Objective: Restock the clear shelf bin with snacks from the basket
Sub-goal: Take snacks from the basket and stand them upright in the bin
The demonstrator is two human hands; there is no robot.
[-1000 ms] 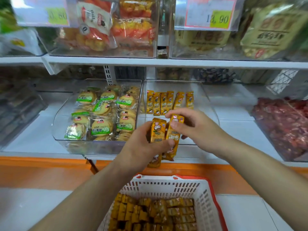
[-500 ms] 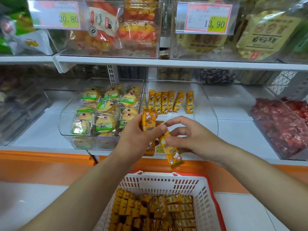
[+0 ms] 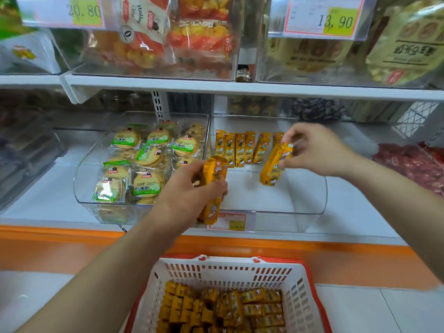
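The clear shelf bin stands on the lower shelf with a row of several yellow snack packets upright along its back. My left hand grips a small bunch of yellow snack packets at the bin's front left corner. Over the bin's middle, my right hand pinches one yellow snack packet by its top end, and the packet hangs tilted. Below, the white basket with red rim holds several more yellow packets.
A second clear bin of round green-labelled biscuits adjoins on the left. Red wrapped sweets lie at the right. The upper shelf carries bins of bagged snacks and price tags. An orange ledge runs under the shelf.
My right hand has drawn one packet out of the bunch and carried it up and right over the bin. My left hand keeps hold of the remaining packets.
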